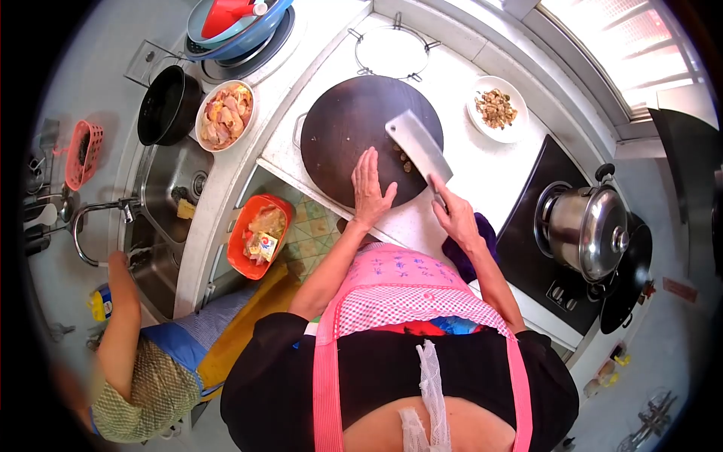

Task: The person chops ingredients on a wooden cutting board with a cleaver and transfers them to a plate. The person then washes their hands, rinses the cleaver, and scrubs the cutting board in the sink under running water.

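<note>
My right hand [454,215] grips the handle end of a cleaver [419,145], whose broad blade lies over the right part of a round dark cutting board [339,128]. A few small brown chopped pieces [404,160] show beside the blade, and some may be hidden under it. At the board's near edge, my left hand [369,190] rests with fingers stretched out, holding nothing. To the right of the board stands a white bowl [476,117] with small brown chopped pieces [496,108] in it.
A black stove [520,233] with a steel pot [584,230] is on the right. On the left are a bowl of raw meat [226,113], a black pan [167,105], a sink [169,177] and an orange bin [239,241]. Another person's arm [123,324] reaches toward the sink.
</note>
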The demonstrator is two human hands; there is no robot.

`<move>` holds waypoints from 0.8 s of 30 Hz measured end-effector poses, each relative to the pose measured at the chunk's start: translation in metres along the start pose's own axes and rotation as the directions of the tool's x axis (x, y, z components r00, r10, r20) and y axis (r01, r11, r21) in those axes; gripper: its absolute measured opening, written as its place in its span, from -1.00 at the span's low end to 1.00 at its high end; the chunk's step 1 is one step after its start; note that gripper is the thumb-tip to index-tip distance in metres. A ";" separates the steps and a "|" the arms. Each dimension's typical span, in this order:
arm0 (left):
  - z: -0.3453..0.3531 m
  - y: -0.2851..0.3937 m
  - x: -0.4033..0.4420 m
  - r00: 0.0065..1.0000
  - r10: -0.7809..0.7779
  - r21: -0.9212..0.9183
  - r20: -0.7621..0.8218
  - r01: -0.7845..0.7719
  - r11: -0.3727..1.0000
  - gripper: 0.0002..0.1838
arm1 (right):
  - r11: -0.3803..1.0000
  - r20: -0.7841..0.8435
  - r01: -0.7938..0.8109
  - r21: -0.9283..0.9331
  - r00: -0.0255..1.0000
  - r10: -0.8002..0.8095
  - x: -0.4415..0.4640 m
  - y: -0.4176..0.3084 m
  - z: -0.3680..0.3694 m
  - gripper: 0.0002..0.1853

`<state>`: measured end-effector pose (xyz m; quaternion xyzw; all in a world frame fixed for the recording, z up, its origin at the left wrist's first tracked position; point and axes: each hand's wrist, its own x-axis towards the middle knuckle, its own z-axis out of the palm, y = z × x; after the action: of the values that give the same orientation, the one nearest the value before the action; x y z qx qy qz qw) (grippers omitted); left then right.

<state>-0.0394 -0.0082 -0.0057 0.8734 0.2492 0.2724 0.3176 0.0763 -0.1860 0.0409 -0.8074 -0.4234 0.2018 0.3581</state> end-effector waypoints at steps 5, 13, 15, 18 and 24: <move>0.000 -0.009 -0.004 0.999 0.030 -0.115 -0.032 -0.033 0.993 -0.24 | 0.974 -0.419 0.219 -0.060 0.880 -0.224 0.012 -0.065 -0.033 -0.34; 0.009 -0.009 0.000 0.998 0.007 -0.072 -0.060 -0.011 0.997 -0.35 | 0.949 0.071 -0.102 -0.299 0.989 0.128 -0.022 0.034 0.040 -0.09; 0.009 -0.008 -0.003 0.998 -0.004 -0.038 -0.058 0.002 0.999 -0.36 | 0.945 0.083 -0.110 -0.307 0.986 0.142 -0.022 0.032 0.040 -0.11; 0.009 -0.010 -0.004 0.998 -0.008 -0.049 -0.058 0.005 0.999 -0.38 | 0.958 0.039 -0.037 -0.283 0.998 0.050 -0.018 0.019 0.013 -0.16; 0.005 -0.010 -0.006 0.995 -0.054 -0.185 -0.088 0.037 0.982 -0.39 | 0.964 -0.372 0.185 -0.189 0.895 -0.245 -0.003 -0.079 -0.051 -0.25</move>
<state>-0.0435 -0.0076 -0.0175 0.8210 0.2575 0.3271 0.3908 0.0637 -0.1789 0.1342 -0.8038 -0.4438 -0.0372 0.3944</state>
